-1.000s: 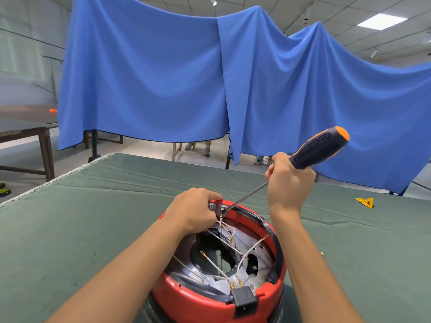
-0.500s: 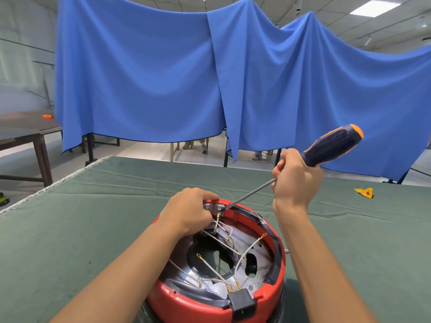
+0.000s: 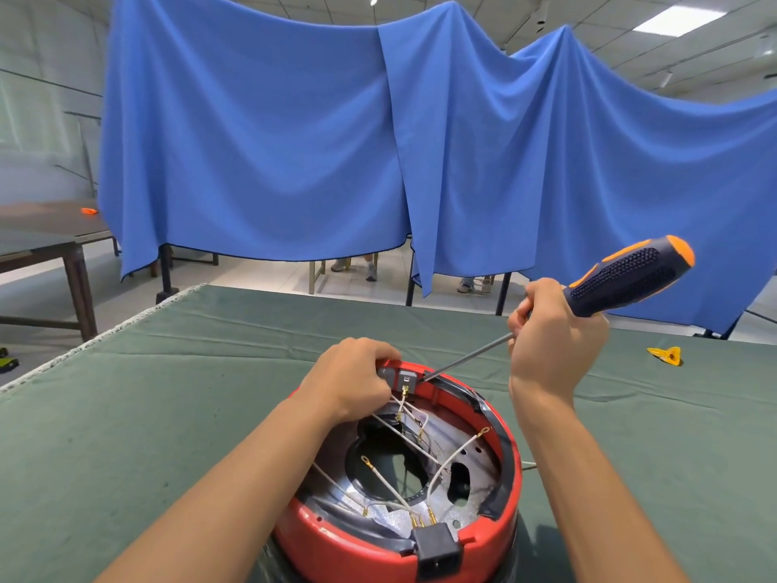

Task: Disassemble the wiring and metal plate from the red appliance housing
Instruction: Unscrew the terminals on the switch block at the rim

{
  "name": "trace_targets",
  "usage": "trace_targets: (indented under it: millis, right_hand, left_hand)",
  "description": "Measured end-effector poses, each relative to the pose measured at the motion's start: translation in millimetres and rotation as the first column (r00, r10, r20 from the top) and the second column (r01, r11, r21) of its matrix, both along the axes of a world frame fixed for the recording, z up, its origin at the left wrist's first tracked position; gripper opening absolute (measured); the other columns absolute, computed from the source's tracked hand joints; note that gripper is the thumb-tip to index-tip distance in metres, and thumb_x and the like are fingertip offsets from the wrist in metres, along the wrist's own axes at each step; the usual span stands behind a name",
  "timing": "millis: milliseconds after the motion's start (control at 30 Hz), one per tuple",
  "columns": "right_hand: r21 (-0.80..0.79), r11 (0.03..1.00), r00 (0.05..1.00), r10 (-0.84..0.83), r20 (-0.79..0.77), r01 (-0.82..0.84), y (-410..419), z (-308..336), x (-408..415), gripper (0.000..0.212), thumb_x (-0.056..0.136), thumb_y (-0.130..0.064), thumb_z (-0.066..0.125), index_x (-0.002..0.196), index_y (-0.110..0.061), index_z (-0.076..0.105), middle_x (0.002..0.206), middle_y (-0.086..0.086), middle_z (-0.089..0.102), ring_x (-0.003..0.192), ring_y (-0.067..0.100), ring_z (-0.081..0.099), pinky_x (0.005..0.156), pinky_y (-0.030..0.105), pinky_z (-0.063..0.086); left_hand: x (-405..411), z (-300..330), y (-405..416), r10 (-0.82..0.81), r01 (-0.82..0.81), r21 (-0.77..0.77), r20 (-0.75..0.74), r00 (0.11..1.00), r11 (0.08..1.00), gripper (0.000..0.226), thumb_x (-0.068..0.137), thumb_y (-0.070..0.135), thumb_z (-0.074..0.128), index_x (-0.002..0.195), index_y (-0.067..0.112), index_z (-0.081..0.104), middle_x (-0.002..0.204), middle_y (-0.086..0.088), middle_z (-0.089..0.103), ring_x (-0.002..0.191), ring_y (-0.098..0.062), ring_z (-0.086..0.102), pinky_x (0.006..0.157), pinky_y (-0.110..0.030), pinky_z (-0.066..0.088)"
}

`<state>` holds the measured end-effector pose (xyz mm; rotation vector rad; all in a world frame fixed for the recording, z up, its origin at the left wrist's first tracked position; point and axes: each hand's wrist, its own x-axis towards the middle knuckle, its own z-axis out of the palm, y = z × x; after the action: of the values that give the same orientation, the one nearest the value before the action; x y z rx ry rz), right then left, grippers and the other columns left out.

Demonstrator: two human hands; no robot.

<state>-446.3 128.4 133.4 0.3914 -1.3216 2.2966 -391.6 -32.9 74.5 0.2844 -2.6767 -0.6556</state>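
Observation:
The red appliance housing (image 3: 511, 460) stands upside down at the near edge of the table. Inside it lies a metal plate (image 3: 483, 483) crossed by white wires (image 3: 389, 483) with brass terminals. A black socket (image 3: 437, 551) sits at the near rim. My left hand (image 3: 351, 378) grips a small grey part (image 3: 405, 379) on the far rim. My right hand (image 3: 551, 340) holds a screwdriver (image 3: 622, 277) with a dark blue and orange handle; its tip touches the rim right beside the grey part.
A green cloth (image 3: 168, 414) covers the table. A small yellow piece (image 3: 665, 355) lies on it at the right. Blue sheets (image 3: 336, 140) hang behind the table, with people's feet below them. A brown table (image 3: 42, 241) stands at the left.
My right hand has risen and drawn back to the right with the screwdriver. The camera has tilted, so the housing sits lower in view. My left hand stays on the far rim.

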Motion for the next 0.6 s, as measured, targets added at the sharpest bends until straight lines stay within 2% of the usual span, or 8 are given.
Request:
trace_targets:
  millis: [133, 233, 367, 600]
  right_hand:
    - [-0.012, 1.000, 0.999, -0.010, 0.042, 0.011, -1.3, -7.8, 1.0, 0.029, 0.066, -0.016, 0.052, 0.041, -0.021, 0.038, 0.036, -0.010, 0.035, 0.037, 0.014, 0.030, 0.043, 0.020, 0.024]
    - [-0.032, 0.999, 0.999, -0.015, 0.035, 0.017, -2.3, -9.7, 1.0, 0.024, 0.065, -0.015, 0.052, 0.048, -0.012, 0.036, 0.037, -0.008, 0.034, 0.037, 0.014, 0.029, 0.041, 0.017, 0.024]
    - [-0.032, 0.999, 1.000, -0.008, 0.022, 0.009, -7.1, -11.6, 2.4, 0.021, 0.066, -0.013, 0.051, 0.053, -0.011, 0.035, 0.038, -0.008, 0.033, 0.039, 0.014, 0.028, 0.040, 0.017, 0.024]
    - [-0.008, 1.000, 1.000, -0.002, -0.003, 0.002, -10.7, -17.6, 4.5, 0.021, 0.067, -0.013, 0.052, 0.053, -0.010, 0.037, 0.037, -0.009, 0.035, 0.037, 0.013, 0.031, 0.040, 0.017, 0.024]
  left_hand:
    - [2.3, 0.9, 1.6, -0.011, 0.011, 0.000, 0.004, 1.000, 1.000, 0.052, 0.064, 0.018, 0.047, 0.111, 0.029, 0.067, 0.107, 0.004, 0.070, 0.102, -0.022, 0.061, 0.087, -0.033, 0.050]
    - [2.6, 1.6, 2.9, -0.011, 0.012, 0.005, -0.006, 1.000, 1.000, 0.059, 0.057, 0.025, 0.040, 0.109, 0.029, 0.068, 0.105, 0.004, 0.071, 0.100, -0.023, 0.061, 0.087, -0.035, 0.051]
    - [2.1, 0.7, 1.9, -0.011, 0.011, 0.006, -0.008, 1.000, 1.000, 0.053, 0.059, 0.021, 0.042, 0.104, 0.029, 0.069, 0.100, 0.004, 0.071, 0.098, -0.024, 0.061, 0.084, -0.036, 0.052]
    - [1.8, 0.4, 3.0, -0.003, 0.003, -0.006, -0.001, 1.000, 1.000, 0.053, 0.055, 0.026, 0.041, 0.099, 0.026, 0.068, 0.095, 0.002, 0.071, 0.095, -0.025, 0.062, 0.082, -0.038, 0.053]
